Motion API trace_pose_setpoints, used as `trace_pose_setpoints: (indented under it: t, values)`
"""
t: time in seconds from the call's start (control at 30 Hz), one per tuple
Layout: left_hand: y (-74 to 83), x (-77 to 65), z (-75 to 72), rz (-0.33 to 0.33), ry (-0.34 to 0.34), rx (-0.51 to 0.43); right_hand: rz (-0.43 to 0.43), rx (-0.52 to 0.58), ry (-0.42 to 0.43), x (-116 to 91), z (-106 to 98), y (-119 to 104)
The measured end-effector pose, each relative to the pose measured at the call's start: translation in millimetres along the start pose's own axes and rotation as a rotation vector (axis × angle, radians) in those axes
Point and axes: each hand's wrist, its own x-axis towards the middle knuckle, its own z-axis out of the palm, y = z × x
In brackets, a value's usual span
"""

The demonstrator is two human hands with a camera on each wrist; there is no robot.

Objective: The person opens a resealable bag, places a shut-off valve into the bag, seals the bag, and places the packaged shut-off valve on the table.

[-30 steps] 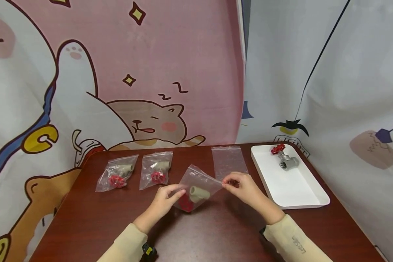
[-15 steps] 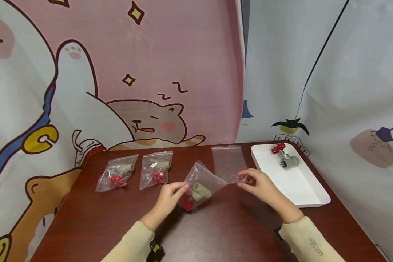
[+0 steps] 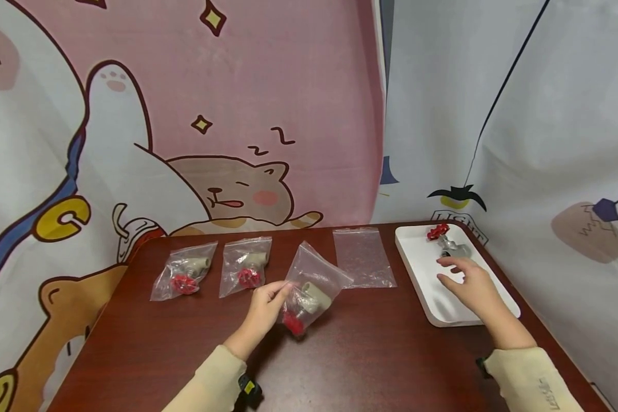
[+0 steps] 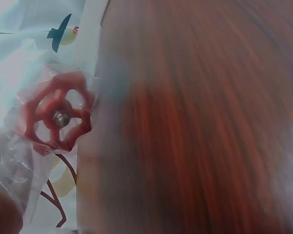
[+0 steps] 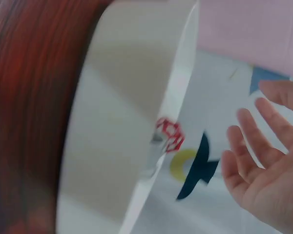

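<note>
My left hand [image 3: 266,304] pinches one edge of a clear zip bag [image 3: 309,269] above the table. Inside the bag is a valve [image 3: 316,296] with a beige-grey body and a red handwheel [image 4: 58,114], which shows large in the left wrist view. My right hand [image 3: 471,286] is over the white tray [image 3: 435,303], holding nothing, its fingers spread and a little bent in the right wrist view [image 5: 268,161]. Just beyond its fingertips lies a metal valve [image 3: 458,250] with a red handwheel [image 3: 438,231], partly hidden by the hand.
Two bagged valves, one in the left bag [image 3: 185,272] and one in the other bag [image 3: 245,268], lie at the back left. A flat zip bag [image 3: 364,257] with nothing in it lies beside the tray. Printed cloth [image 3: 288,86] hangs behind the brown table [image 3: 340,366].
My right hand has let go of the bag's corner and moved right, over the tray. The left hand keeps its pinch, and the bag now hangs more upright, slightly shifted right.
</note>
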Motion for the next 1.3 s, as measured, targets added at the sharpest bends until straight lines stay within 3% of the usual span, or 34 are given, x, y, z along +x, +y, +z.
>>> trace_pose_setpoints:
  t: [0.1, 0.2, 0.4, 0.6, 0.77, 0.9, 1.07, 1.3]
  values:
    - [0.2, 3.3, 2.4, -0.021, 0.013, -0.057, 0.107, -0.004, 0.042, -3, -9, 15]
    - [-4.6, 7.5, 7.1, -0.063, -0.001, -0.184, 0.22, 0.008, 0.076, -8, -17, 31]
    - [-28.2, 15.6, 20.3, -0.186, -0.004, -0.409, 0.301, -0.022, 0.102, -19, -25, 68]
    - [-33.2, 21.2, 27.7, -0.324, 0.087, -0.436, 0.441, -0.065, 0.082, -30, -27, 96]
    - [-34.0, 29.3, 32.8, -0.446, 0.188, -0.447, 0.443, -0.111, 0.018, -33, -28, 106]
    - [-35.9, 37.5, 37.0, -0.536, 0.188, -0.545, 0.491, -0.115, -0.021, -34, -26, 109]
    - [-40.0, 48.2, 40.8, -0.579, 0.16, -0.62, 0.571, -0.109, -0.034, -32, -25, 111]
    - [-49.2, 61.1, 47.8, -0.548, 0.189, -0.616, 0.601, -0.114, -0.05, -29, -27, 110]
